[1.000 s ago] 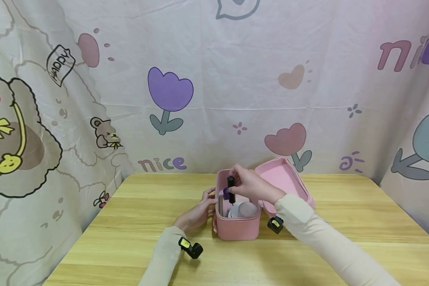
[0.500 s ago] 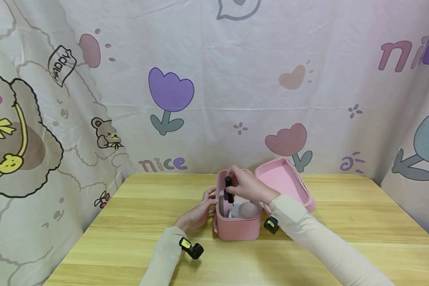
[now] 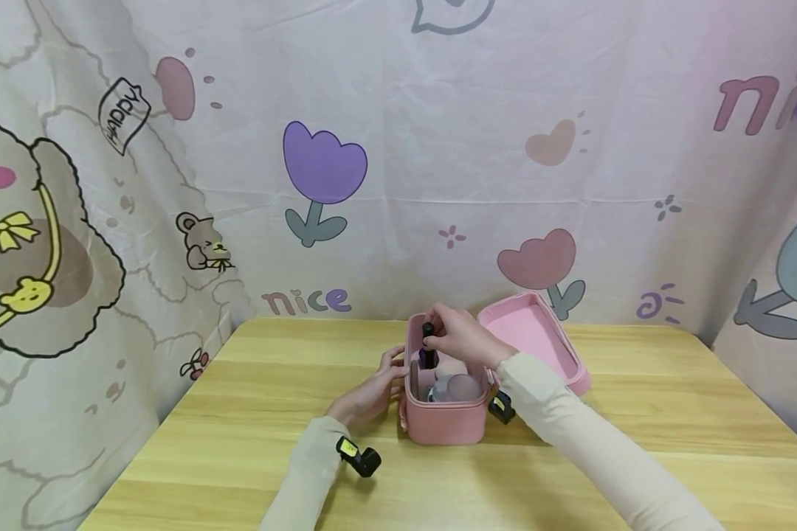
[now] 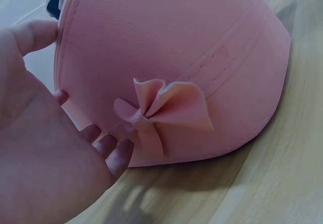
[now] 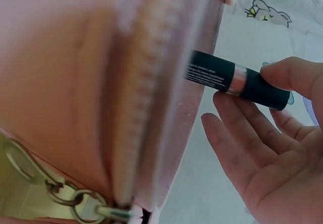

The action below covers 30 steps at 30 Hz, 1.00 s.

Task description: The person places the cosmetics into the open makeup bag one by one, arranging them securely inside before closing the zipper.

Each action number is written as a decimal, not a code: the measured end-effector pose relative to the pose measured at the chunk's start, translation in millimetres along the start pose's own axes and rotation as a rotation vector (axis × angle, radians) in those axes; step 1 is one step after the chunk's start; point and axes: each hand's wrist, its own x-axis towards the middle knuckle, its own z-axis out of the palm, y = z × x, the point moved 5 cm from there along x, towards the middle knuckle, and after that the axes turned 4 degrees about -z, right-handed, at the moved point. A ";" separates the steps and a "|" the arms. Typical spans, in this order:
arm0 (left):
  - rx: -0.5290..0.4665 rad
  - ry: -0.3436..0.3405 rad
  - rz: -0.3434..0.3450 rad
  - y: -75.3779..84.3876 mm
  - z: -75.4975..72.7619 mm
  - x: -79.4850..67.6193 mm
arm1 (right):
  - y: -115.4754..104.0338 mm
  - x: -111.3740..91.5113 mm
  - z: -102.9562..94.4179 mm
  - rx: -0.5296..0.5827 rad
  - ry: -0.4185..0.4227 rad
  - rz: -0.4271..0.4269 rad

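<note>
An open pink zip-up case (image 3: 445, 428) stands on the table. My right hand (image 3: 461, 339) reaches in from above and pinches a black cosmetic tube (image 3: 428, 346) between thumb and fingers, holding it nearly upright near the far left inside. In the right wrist view the tube (image 5: 214, 72) shows a shiny metallic band and small pale print; its far end is hidden behind the case rim. My left hand (image 3: 368, 398) steadies the case's left side. The left wrist view has its thumb at the zipped rim and its fingertips touching the wall beside a pink bow (image 4: 166, 105).
Inside the case sit a pale rounded item (image 3: 461, 387), a brownish slim item (image 3: 415, 376) by the left wall and something purple (image 3: 422, 358). The lid (image 3: 528, 332) leans open to the right. A printed curtain (image 3: 398, 147) hangs behind the wooden table (image 3: 292, 369).
The tube in my right hand has shifted away from the pale rounded item toward the back of the case. My left hand stays at the case's side. The head view has turned slightly.
</note>
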 end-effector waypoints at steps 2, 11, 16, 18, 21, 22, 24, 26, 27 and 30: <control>-0.002 0.005 -0.001 0.1 -0.3 1.1 | 0.8 1.7 -0.2 -0.008 0.005 -0.004; 0.002 0.010 0.005 -1.7 -1.5 1.3 | 7.1 6.2 9.7 -0.174 -0.013 -0.013; 0.013 0.003 0.005 -1.2 -0.2 1.4 | 7.0 7.3 10.7 -0.221 -0.012 -0.016; 0.012 0.003 0.004 -0.9 0.2 1.5 | 6.7 7.8 10.9 -0.224 -0.018 -0.018; 0.010 0.000 0.005 -0.6 0.5 2.2 | 6.0 8.2 11.8 -0.227 -0.030 -0.025; 0.008 -0.003 0.006 -0.4 0.8 2.4 | 6.0 8.2 12.4 -0.226 -0.034 -0.026; 0.009 -0.005 0.007 -0.2 0.9 2.3 | 5.9 8.1 14.0 -0.226 -0.044 -0.032; 0.008 -0.006 0.009 -0.3 1.0 1.8 | 5.7 7.9 16.3 -0.236 -0.056 -0.049; 0.008 -0.006 0.008 -0.5 0.8 1.7 | 5.6 7.8 17.5 -0.243 -0.061 -0.058; 0.004 -0.002 0.010 -1.3 -0.2 1.5 | 4.8 8.0 20.5 -0.256 -0.068 -0.074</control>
